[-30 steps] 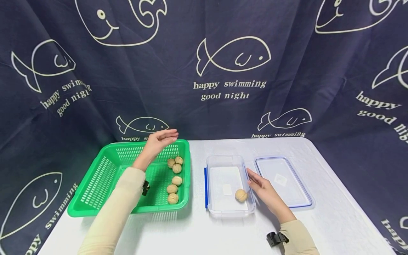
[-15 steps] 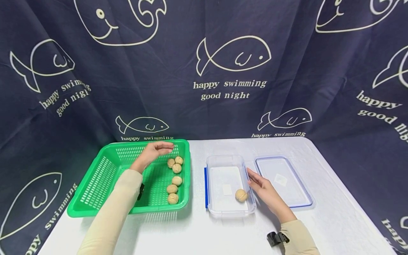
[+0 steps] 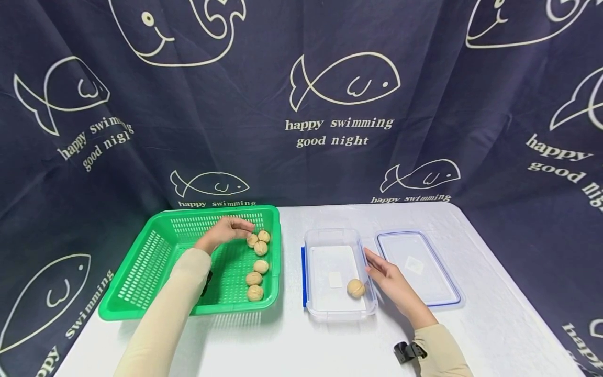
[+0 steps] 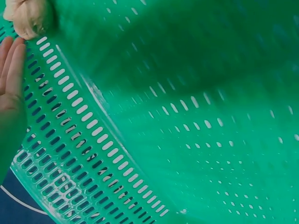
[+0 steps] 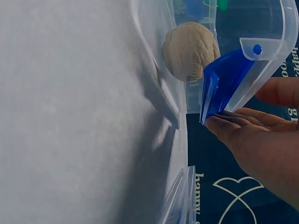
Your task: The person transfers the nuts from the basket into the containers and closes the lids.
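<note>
My left hand (image 3: 229, 230) is low inside the green basket (image 3: 275, 262), fingers extended toward the back group of three walnuts (image 3: 260, 248). In the left wrist view, its fingertips are right at one walnut (image 4: 32, 17), with nothing held. Three more walnuts (image 3: 254, 278) lie nearer the basket's front right corner. My right hand (image 3: 388, 277) touches the right side of the clear plastic container (image 3: 325, 315), fingers fairly straight. The right wrist view has those fingers against the blue latch flap (image 5: 226, 79). Inside that container sits a single walnut (image 3: 356, 288).
A clear lid with a blue seal (image 3: 416, 268) lies on the white-covered table (image 3: 292, 345), right of the container. Another blue latch (image 3: 304, 277) hangs on the container's left side. Behind the table hangs a dark fish-print curtain (image 3: 254, 131).
My left hand has come down from above the basket's back rim to the walnuts inside. The right hand stays at the container.
</note>
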Motion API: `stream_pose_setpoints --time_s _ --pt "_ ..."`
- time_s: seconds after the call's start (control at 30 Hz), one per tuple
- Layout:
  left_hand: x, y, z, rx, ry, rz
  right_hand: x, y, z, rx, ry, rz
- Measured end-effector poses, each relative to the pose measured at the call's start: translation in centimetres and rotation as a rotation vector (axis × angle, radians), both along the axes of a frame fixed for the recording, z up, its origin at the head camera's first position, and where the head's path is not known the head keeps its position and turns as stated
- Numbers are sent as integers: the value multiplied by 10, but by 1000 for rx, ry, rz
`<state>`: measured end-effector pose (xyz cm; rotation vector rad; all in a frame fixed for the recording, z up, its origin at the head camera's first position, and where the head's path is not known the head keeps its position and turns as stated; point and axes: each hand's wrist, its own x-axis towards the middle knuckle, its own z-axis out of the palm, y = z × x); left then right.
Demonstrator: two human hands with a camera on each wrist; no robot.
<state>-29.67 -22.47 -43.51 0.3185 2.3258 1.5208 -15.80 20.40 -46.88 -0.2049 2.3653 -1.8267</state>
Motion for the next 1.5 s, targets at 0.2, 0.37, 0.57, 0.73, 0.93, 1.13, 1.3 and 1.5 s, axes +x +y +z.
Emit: stream_pose_setpoints --time_s 0.2,0.37,0.57,0.73,0.93,1.13,1.3,1.5 --pt "1 -1 -3 -49 26 -9 0 0 0 3 -2 -1" --pt "2 -1 -4 -158 0 -13 0 0 -1 7 -5 -2" --pt "2 1 -5 -225 -25 -31 0 0 0 9 -4 -5" --pt "10 4 -3 -202 -35 -71 0 0 0 5 -2 -7" --pt "12 8 0 -219 -46 -59 0 0 0 -1 4 -3" --pt "8 10 -1 -259 -15 -51 1 0 1 11 1 0" --pt "7 8 -1 -276 -9 -62 1 -1 1 6 -4 -1" --pt "8 6 4 -244 70 -75 1 0 0 -1 -1 -5"
